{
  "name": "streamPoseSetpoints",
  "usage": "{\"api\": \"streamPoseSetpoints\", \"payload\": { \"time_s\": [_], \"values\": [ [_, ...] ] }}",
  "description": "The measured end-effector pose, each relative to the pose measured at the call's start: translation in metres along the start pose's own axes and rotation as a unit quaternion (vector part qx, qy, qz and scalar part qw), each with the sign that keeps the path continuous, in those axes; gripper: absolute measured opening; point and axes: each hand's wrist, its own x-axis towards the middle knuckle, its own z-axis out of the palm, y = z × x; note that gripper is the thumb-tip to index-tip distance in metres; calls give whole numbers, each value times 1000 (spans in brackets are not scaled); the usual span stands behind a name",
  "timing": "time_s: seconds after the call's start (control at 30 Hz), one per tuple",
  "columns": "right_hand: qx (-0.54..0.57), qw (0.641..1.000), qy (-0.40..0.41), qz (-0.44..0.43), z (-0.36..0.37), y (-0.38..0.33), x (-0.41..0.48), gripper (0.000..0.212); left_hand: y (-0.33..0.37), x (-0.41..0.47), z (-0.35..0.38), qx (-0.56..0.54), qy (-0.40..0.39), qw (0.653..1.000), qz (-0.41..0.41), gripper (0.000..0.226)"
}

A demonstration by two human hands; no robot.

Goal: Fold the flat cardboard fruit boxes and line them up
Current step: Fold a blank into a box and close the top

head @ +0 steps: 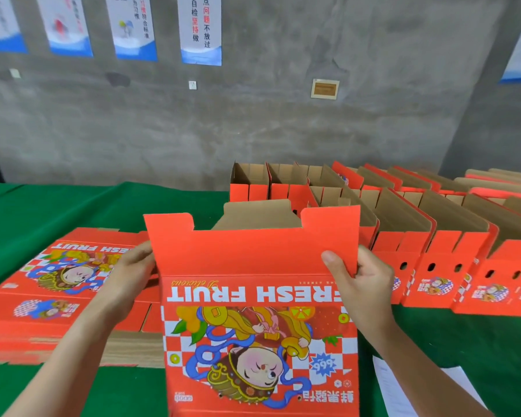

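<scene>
Right hand (361, 284) pinching the right edge of the flat box (259, 341): thumb laid on the printed face, fingers curled behind. Left hand (130, 272) gripping the opposite edge at matching height, fingers tucked behind the panel, thumb not clearly seen. Box held upright between the two hands, clear of the table (42, 212), print upside down, long axis running from the notched flap above the hands down toward the body. Brown inner panel visible behind the flap, just beyond the fingertips; judged partly opened, not yet squared. Stack of flat boxes (51, 296) below and outboard of the left hand. Row of folded boxes (433, 236) beyond and outboard of the right hand, open tops up, nearest one just past the right knuckles. Judged: right hand nearer the row, hence set-down on that side once squared. Risk noted: raised flap catching the nearest folded box on the way over.
</scene>
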Motion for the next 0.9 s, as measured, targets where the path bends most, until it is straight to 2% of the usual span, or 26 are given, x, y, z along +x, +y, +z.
{"api": "streamPoseSetpoints", "payload": {
  "time_s": [0.1, 0.23, 0.37, 0.43, 0.5, 0.6, 0.67, 0.73, 0.83, 0.9],
  "values": [
    [5, 999, 25, -30, -1, 2, -1, 63, 11, 3, -7, 42, -18, 999, 29, 40],
    [6, 996, 42, -83, -5, 3, 1, 70, 25, 5, -12, 98, -153, 983, 24, 51],
    [-21, 992, 55, -109, -12, 7, -1, 67, 28, 2, -9, 179, -201, 963, -2, 40],
    [-32, 991, 57, -116, -13, 9, -2, 64, 26, -3, -4, 172, -223, 959, -23, 16],
    [-36, 991, 63, -112, -14, 12, -3, 61, 23, -7, 5, 112, -172, 979, -21, 10],
    [-31, 995, 74, -60, -13, 19, -4, 55, 10, -2, 29, -14, -7, 1000, -18, 45],
    [-23, 997, 67, -29, -13, 21, -6, 36, 6, -3, 46, -111, 82, 990, -32, 59],
    [0, 998, 59, 23, -14, 25, -9, 37, 2, -7, 60, -176, 147, 973, -38, 53],
    [43, 987, 45, 151, -17, 32, -12, 55, -5, -19, 74, -176, 219, 959, -24, 54],
    [75, 973, 32, 217, -18, 40, -13, 59, -12, -24, 80, -157, 247, 956, -22, 55]
  ]
}}
